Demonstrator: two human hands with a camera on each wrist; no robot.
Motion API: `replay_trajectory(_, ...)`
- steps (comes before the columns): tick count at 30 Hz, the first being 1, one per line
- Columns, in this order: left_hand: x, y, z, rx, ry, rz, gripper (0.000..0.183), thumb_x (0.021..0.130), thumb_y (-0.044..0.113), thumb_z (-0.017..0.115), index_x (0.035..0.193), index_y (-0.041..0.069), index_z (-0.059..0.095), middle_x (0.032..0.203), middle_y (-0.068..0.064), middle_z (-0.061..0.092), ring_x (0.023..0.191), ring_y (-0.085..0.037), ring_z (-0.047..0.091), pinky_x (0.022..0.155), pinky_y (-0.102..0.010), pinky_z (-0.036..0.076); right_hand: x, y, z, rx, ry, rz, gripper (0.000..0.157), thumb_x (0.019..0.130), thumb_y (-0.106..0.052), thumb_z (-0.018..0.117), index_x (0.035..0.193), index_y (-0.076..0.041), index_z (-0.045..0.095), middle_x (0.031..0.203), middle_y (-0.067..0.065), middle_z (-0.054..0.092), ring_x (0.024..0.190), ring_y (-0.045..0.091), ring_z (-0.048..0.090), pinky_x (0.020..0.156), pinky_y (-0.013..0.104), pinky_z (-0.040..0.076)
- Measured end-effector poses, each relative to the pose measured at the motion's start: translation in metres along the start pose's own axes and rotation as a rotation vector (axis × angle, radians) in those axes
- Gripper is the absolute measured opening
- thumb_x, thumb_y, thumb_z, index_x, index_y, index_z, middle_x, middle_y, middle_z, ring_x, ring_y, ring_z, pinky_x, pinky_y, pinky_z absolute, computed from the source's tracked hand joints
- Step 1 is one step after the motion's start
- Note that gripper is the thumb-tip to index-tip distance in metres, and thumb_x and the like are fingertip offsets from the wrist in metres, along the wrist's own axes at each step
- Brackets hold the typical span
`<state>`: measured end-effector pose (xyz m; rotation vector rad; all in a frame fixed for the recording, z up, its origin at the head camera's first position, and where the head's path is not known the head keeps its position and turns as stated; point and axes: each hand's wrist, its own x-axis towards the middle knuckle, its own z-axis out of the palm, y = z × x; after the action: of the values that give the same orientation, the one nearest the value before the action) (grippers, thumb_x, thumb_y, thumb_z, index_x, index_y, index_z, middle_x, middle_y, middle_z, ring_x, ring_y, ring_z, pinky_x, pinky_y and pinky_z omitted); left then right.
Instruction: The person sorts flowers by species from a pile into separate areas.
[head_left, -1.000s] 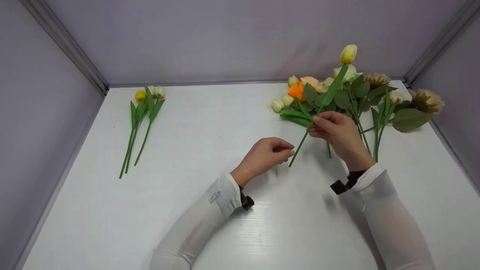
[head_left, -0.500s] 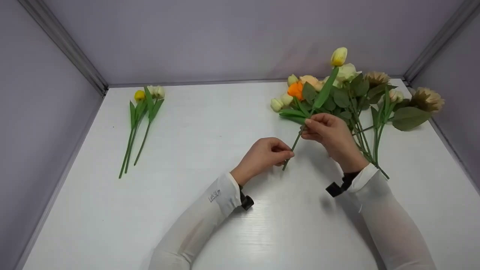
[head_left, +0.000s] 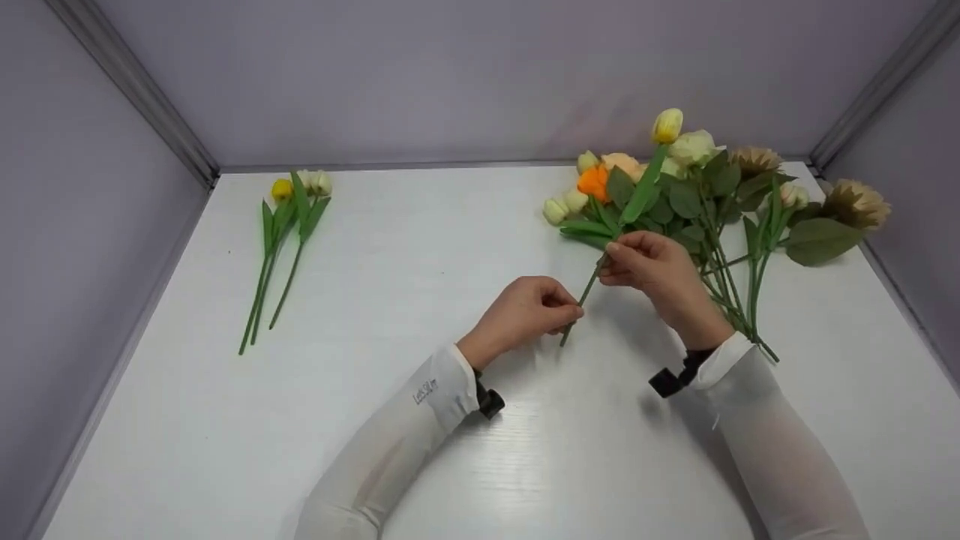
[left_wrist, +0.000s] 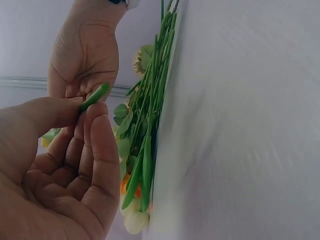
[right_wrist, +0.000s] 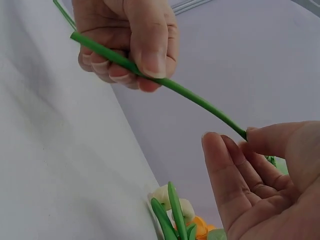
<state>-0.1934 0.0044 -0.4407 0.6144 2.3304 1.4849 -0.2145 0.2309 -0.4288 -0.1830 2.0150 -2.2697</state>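
Observation:
A pale yellow tulip (head_left: 667,126) with a long green leaf stands tilted over the right-hand flower pile, held up by both hands. My right hand (head_left: 651,274) pinches its stem just under the leaf. Lower down, near the cut end, my left hand (head_left: 529,315) pinches the same stem (right_wrist: 200,101) between thumb and forefinger. The stem end (left_wrist: 101,91) sticks out past the left fingertips in the left wrist view. Behind the right hand lies a heap of flowers, with an orange bloom (head_left: 592,184), cream tulip heads (head_left: 556,211) and a white rose (head_left: 694,147).
Two beige flowers (head_left: 857,203) lie at the table's back right corner, their stems running toward the right sleeve. Far left on the white table (head_left: 187,420), a yellow tulip (head_left: 282,189) lies beside white tulips (head_left: 320,183). Grey panels (head_left: 465,82) enclose the back and sides.
The left fingers have taken hold of the lower stem. My right hand has come left and slightly down with the tulip, its bloom moving left and lower.

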Motion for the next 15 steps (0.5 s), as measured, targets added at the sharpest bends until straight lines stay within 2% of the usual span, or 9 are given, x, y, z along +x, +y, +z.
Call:
replay_trajectory(3,-0.008,-0.005,-0.017,0.019,0.013,-0.013,0.009,0.086,0.031,0.067,0.087,0.022,0.070,0.085,-0.005,0.069,0.070,-0.013,0.063,0.062,-0.030,0.051,0.000,0.000,0.002,-0.049,-0.009,-0.006,0.042,0.090,-0.024,0.062,0.112,0.010,0.053,0.100,0.027,0.059,0.088,0.035,0.062,0.076,0.040,0.052)
replay_trajectory(7,-0.029,-0.018,-0.059,0.063,0.078,-0.055,0.013,0.087,0.031,0.065,0.091,0.020,0.069,0.090,-0.011,0.068,0.073,-0.016,0.064,0.064,-0.032,0.051,0.000,0.000,0.003,-0.055,-0.023,-0.006,0.038,0.091,-0.023,0.061,0.113,0.008,0.054,0.102,0.029,0.057,0.090,0.037,0.060,0.077,0.040,0.052)
replay_trajectory(10,-0.054,-0.030,-0.100,0.126,0.184,-0.115,0.015,0.087,0.032,0.065,0.093,0.019,0.068,0.091,-0.011,0.068,0.073,-0.019,0.062,0.061,-0.034,0.048,0.000,0.001,0.002,-0.065,-0.034,-0.009,0.037,0.091,-0.022,0.060,0.113,0.007,0.054,0.102,0.029,0.057,0.089,0.037,0.060,0.077,0.040,0.052)
replay_trajectory(15,-0.109,-0.053,-0.176,0.320,0.409,-0.233,0.021,0.089,0.032,0.062,0.100,0.014,0.067,0.090,-0.006,0.067,0.074,-0.019,0.059,0.061,-0.036,0.046,-0.001,0.002,0.002,-0.079,-0.054,-0.031,0.033,0.092,-0.021,0.060,0.113,0.005,0.056,0.102,0.030,0.057,0.088,0.038,0.060,0.076,0.040,0.052)
